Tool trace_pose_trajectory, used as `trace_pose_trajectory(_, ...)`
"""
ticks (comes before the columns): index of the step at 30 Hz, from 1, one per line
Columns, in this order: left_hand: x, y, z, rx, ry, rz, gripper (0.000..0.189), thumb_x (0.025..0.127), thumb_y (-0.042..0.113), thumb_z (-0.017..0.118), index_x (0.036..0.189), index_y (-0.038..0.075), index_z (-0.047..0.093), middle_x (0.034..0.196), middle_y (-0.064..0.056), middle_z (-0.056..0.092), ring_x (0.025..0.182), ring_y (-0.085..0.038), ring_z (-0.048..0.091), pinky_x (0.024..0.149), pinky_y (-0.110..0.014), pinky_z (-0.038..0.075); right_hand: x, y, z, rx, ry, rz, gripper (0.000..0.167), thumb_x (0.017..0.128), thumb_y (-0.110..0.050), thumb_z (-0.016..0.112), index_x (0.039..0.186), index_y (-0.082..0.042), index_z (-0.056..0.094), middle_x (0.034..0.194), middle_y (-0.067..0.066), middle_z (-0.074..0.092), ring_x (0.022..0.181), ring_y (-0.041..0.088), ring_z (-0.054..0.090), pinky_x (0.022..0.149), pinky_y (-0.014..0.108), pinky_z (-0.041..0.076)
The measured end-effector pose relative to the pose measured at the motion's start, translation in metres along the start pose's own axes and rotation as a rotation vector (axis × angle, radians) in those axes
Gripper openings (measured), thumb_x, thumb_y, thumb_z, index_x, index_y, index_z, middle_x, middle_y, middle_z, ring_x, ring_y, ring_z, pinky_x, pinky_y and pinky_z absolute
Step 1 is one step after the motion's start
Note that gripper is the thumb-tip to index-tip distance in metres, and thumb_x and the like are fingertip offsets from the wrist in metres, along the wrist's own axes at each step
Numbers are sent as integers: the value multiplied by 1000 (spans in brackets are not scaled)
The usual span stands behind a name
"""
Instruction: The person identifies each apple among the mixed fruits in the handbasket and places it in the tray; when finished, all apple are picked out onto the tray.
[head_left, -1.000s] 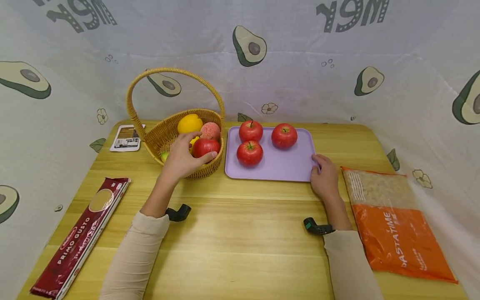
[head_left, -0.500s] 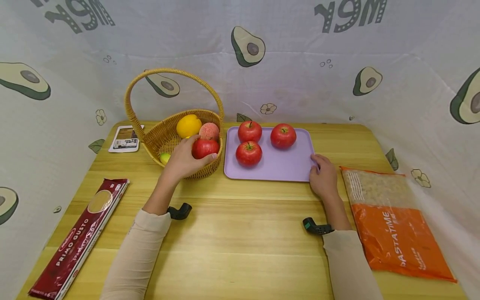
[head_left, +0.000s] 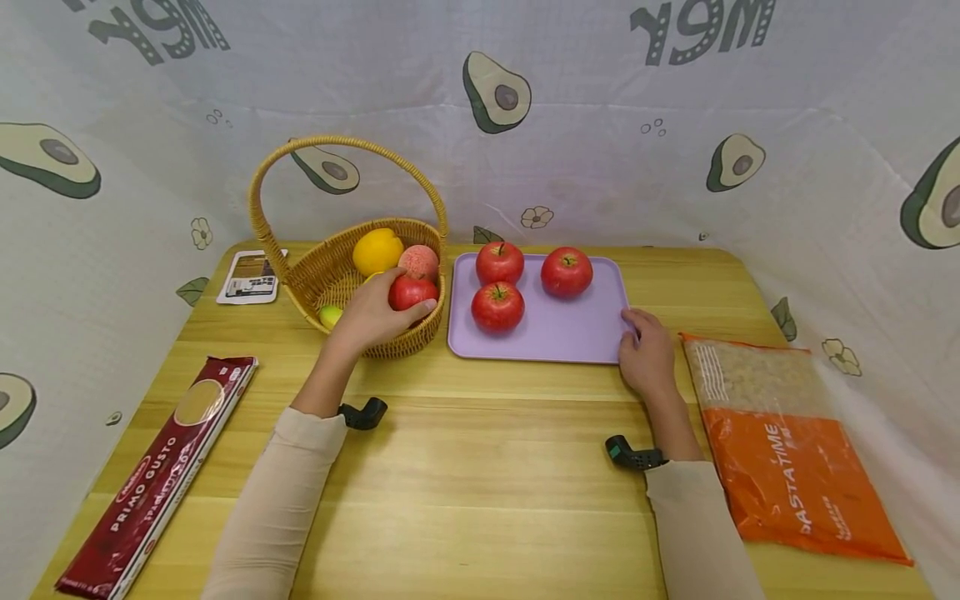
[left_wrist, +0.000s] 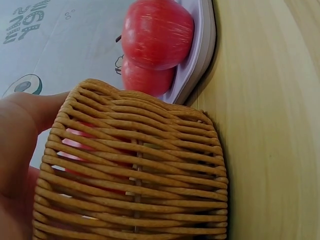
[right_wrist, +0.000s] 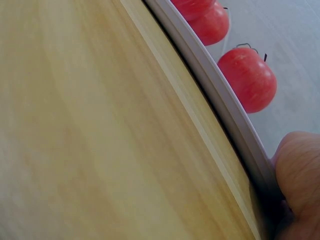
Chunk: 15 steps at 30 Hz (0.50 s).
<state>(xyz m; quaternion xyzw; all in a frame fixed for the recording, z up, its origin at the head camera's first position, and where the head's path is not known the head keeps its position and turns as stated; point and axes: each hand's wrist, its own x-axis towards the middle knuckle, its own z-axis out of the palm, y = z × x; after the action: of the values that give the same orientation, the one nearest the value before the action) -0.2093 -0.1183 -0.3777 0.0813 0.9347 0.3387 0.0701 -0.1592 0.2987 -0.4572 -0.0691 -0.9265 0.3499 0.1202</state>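
In the head view my left hand (head_left: 372, 317) reaches over the front of the wicker basket (head_left: 330, 287) and grips a red apple (head_left: 412, 292), its thumb across the near side. The far fingers are partly hidden. Through the weave in the left wrist view, red skin shows behind the basket wall (left_wrist: 135, 170). My right hand (head_left: 649, 354) holds the right rim of the lilac tray (head_left: 570, 333). On that tray sit three red apples: a back left apple (head_left: 499, 263), a front left apple (head_left: 498, 307) and a right apple (head_left: 566, 272).
Inside the basket lie a yellow fruit (head_left: 378, 252), a pinkish round fruit (head_left: 419, 262) and a green fruit (head_left: 330, 316). A spaghetti pack (head_left: 161, 475) lies left, an orange pasta bag (head_left: 802, 450) right. Behind the basket's left side is a small card (head_left: 251, 277).
My left hand has shifted slightly right and its fingers have closed further around the apple in the basket. The right hand and the tray stay where they were.
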Motion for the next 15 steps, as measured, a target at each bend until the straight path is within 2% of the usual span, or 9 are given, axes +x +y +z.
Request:
trace_pose_trajectory(7, 3, -1, 3, -17, 21, -11, 87, 93, 59, 65, 156, 4, 39, 150, -22, 51, 131, -41, 54, 109, -57, 48, 0, 1, 1, -2, -4, 2, 44, 99, 2, 45, 141, 10, 55, 149, 32, 49, 141, 50, 44, 119, 60, 33)
trace_pose_trajectory(15, 0, 0, 3, -59, 82, -46, 85, 84, 58, 76, 148, 10, 47, 142, -20, 57, 126, -40, 54, 102, -56, 53, 1, 2, 0, -17, -17, 6, 44, 100, 1, 44, 142, 9, 54, 150, 31, 48, 142, 50, 43, 119, 60, 32)
